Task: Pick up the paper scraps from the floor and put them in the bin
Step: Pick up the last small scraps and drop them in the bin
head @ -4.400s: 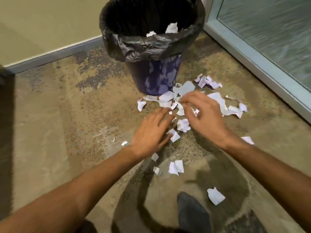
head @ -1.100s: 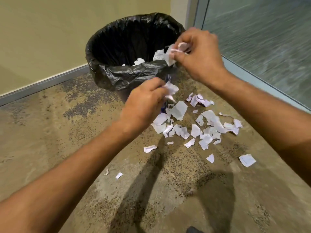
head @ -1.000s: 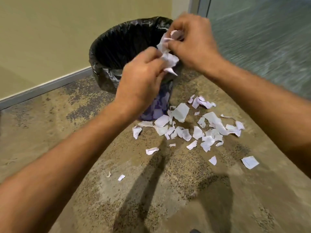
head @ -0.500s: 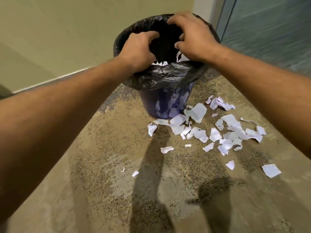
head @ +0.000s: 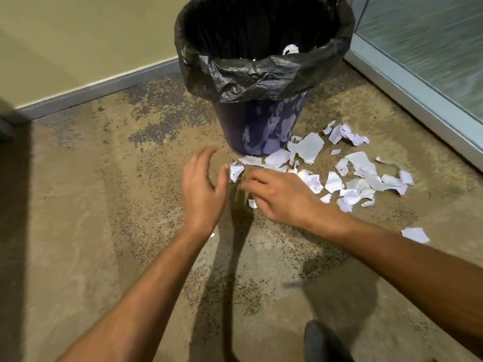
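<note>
A dark blue bin [head: 261,124] lined with a black bag [head: 261,74] stands at the back; white scraps [head: 290,49] show inside it. Several white paper scraps [head: 360,168] lie scattered on the floor in front and to the right of the bin. My left hand [head: 202,189] hovers low over the floor with fingers apart and nothing in it, just left of a small crumpled scrap [head: 236,171]. My right hand [head: 282,197] reaches over the scraps' left edge, fingers spread, holding nothing that I can see.
A beige wall with a grey skirting [head: 99,87] runs behind the bin. A glass panel in a pale frame [head: 418,100] borders the right side. One scrap [head: 415,235] lies apart at the right. A dark shoe tip [head: 321,340] shows at the bottom.
Both hands carried scraps up over the bin and let them go inside. They have since come back down to the floor, empty, near the pile's left edge.
</note>
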